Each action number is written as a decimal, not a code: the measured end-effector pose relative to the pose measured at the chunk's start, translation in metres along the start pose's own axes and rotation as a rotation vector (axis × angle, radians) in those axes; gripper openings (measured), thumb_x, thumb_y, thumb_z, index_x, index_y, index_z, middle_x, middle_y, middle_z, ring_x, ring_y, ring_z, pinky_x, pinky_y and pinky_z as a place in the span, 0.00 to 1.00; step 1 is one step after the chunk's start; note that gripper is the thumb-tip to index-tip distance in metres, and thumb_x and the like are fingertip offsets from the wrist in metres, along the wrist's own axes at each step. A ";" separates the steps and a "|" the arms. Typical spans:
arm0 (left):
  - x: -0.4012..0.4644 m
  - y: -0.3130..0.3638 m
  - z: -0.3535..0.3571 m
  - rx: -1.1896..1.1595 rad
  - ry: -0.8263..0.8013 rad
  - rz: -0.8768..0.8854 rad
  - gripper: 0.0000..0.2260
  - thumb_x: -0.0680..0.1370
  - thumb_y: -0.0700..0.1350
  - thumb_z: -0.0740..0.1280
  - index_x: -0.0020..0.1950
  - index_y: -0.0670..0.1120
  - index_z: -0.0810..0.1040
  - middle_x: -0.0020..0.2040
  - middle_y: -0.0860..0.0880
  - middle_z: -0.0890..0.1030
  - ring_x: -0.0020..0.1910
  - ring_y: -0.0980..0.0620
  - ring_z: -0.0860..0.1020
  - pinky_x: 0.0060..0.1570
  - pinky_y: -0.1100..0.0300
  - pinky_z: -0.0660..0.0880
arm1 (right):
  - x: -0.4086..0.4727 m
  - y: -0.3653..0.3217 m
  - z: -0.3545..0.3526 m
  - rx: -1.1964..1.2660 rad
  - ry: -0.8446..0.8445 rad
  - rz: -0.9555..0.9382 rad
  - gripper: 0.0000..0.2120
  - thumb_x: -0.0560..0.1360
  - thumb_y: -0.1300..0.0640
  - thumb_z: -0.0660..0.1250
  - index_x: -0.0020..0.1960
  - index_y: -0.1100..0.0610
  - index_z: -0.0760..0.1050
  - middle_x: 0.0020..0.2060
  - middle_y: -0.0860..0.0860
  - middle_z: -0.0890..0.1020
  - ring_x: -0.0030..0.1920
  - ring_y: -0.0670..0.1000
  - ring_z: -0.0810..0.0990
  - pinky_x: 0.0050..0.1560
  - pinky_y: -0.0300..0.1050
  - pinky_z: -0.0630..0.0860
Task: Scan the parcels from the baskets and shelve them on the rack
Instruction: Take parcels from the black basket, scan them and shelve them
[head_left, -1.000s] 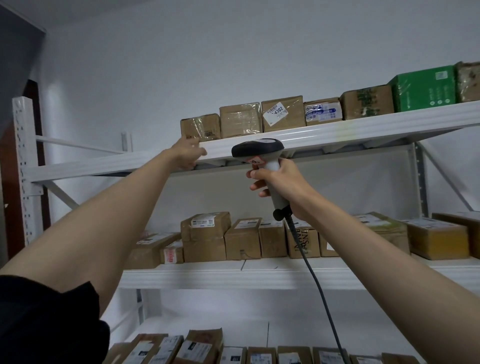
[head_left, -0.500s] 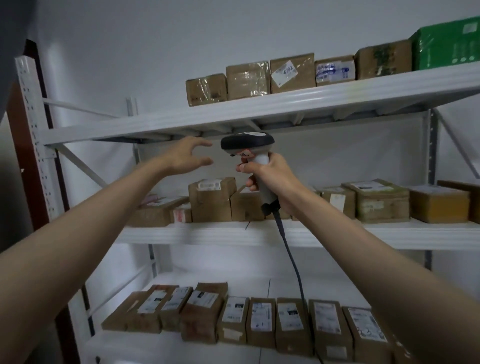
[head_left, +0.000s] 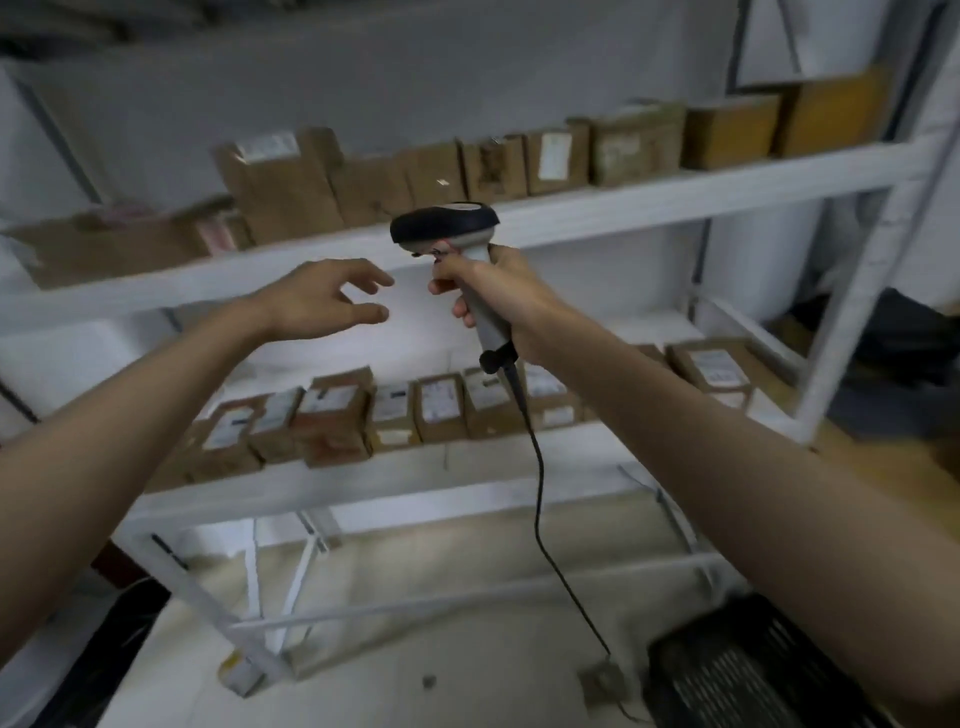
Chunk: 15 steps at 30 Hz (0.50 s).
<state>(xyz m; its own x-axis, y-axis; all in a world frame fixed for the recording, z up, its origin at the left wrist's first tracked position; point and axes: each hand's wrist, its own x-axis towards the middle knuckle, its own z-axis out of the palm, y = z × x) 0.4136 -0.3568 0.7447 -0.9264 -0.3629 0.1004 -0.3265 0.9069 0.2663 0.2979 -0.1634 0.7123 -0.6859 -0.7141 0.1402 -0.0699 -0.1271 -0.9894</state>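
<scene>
The right hand (head_left: 498, 296) has its grip wrapped round the handle of the barcode scanner (head_left: 447, 228) at centre frame, cable (head_left: 537, 467) trailing to the floor. The left hand (head_left: 322, 301) hovers empty just left of it, fingers loosely spread, holding nothing. Shelved parcels (head_left: 332, 415) sit in rows on the white rack (head_left: 675, 200), across the upper and middle of the frame; the picture is blurred. A dark basket (head_left: 748, 670) lies at lower right, its contents not visible. Judgement: the step is fetching the next parcel. The free hand should reach into the basket, present the label squarely to the scanner, and keep the cable clear of the rack posts.
</scene>
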 end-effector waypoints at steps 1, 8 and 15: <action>-0.003 0.003 0.015 -0.016 -0.023 0.016 0.19 0.79 0.53 0.70 0.69 0.56 0.74 0.66 0.51 0.77 0.54 0.50 0.79 0.52 0.56 0.72 | -0.010 0.011 -0.009 0.002 0.031 0.026 0.10 0.78 0.60 0.69 0.58 0.61 0.77 0.42 0.54 0.84 0.31 0.47 0.75 0.32 0.41 0.73; -0.041 0.021 0.126 -0.105 -0.257 0.137 0.18 0.78 0.51 0.71 0.68 0.52 0.76 0.61 0.51 0.80 0.54 0.51 0.80 0.54 0.57 0.72 | -0.102 0.087 -0.063 0.154 0.258 0.230 0.06 0.80 0.59 0.68 0.54 0.60 0.75 0.36 0.53 0.81 0.25 0.45 0.74 0.26 0.38 0.71; -0.085 0.065 0.230 -0.202 -0.551 0.192 0.15 0.79 0.54 0.69 0.66 0.55 0.76 0.59 0.53 0.81 0.56 0.51 0.80 0.53 0.53 0.76 | -0.219 0.149 -0.115 0.196 0.455 0.386 0.02 0.79 0.60 0.69 0.50 0.59 0.78 0.37 0.56 0.81 0.27 0.48 0.74 0.28 0.40 0.72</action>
<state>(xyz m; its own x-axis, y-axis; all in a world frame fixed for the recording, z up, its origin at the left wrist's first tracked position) 0.4281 -0.2179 0.5327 -0.9433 0.0157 -0.3316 -0.1524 0.8669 0.4746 0.3544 0.0538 0.5299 -0.8779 -0.3747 -0.2980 0.3485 -0.0733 -0.9345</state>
